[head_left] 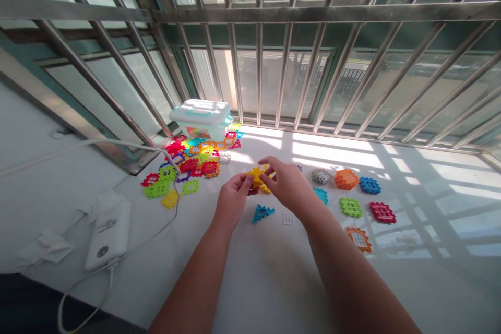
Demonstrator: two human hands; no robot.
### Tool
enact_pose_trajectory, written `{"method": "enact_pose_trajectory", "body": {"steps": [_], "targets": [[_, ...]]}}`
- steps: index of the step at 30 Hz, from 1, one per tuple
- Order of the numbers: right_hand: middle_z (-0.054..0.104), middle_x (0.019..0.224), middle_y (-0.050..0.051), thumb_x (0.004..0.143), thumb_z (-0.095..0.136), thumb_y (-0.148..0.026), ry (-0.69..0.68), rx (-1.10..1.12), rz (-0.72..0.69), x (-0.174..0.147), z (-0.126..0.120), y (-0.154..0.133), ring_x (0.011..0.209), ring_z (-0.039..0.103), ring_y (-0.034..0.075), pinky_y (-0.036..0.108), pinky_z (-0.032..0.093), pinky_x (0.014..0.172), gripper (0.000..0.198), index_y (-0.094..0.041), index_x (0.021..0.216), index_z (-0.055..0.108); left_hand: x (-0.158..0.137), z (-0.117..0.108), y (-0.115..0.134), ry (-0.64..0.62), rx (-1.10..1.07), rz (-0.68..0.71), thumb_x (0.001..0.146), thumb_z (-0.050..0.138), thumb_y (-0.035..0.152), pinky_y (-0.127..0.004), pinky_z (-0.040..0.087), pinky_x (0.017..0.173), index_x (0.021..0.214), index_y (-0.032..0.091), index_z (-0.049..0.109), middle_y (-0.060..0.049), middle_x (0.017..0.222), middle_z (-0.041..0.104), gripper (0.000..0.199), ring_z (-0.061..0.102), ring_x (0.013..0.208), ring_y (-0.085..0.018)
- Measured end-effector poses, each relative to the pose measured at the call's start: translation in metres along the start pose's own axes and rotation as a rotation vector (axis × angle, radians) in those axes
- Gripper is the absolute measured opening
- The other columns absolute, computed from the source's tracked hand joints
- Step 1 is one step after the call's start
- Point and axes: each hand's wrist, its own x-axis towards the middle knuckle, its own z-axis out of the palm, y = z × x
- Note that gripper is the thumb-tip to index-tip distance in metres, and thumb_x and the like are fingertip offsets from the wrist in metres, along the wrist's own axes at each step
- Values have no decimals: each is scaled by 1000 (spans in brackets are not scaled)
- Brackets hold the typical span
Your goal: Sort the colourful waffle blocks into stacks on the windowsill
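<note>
A yellow building tile with notched edges is held between both hands in the middle of the view. My left hand grips its left side, thumb on top. From the right, my right hand has its fingers closed at the tile's upper right edge. More yellow shows just under the right fingers, partly hidden. Below the hands lie a blue triangular tile and a small white window piece. A teal tile is partly covered by my right forearm.
Sorted tiles lie at right: grey, orange, blue, green, red and an orange frame. A mixed heap spreads before a lidded box. At left are a white power strip and cable. Metal bars stand behind.
</note>
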Motion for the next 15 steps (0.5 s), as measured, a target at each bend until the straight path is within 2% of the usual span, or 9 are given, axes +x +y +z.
{"method": "enact_pose_trajectory", "body": {"steps": [4, 6, 10, 15], "targets": [[70, 141, 13, 100, 63, -13, -11, -100, -166, -1, -8, 3, 105, 76, 23, 40, 59, 97, 45, -22, 144, 64, 2, -4, 0, 37, -2, -14, 83, 87, 63, -43, 67, 90, 116, 15, 73, -12, 100, 83, 60, 80, 86, -24], [66, 148, 13, 99, 65, -14, -31, -117, -262, -3, -14, 9, 117, 74, 25, 42, 58, 104, 48, -24, 146, 63, 2, -4, 0, 39, 1, -20, 82, 88, 63, -44, 66, 89, 121, 16, 71, -12, 98, 84, 63, 80, 83, -24], [69, 146, 10, 101, 68, -24, -99, -108, -419, -3, -19, 18, 129, 70, 26, 43, 56, 111, 43, -28, 145, 67, -1, -2, 3, -32, 8, -34, 82, 88, 66, -43, 66, 87, 124, 18, 67, -11, 94, 84, 67, 81, 81, -25], [72, 140, 12, 102, 68, -24, -117, -156, -454, -1, -18, 18, 124, 71, 27, 44, 58, 108, 40, -26, 142, 70, -2, -1, 4, -63, 7, -42, 80, 88, 68, -44, 67, 88, 121, 19, 65, -10, 90, 83, 67, 81, 82, -26]]}}
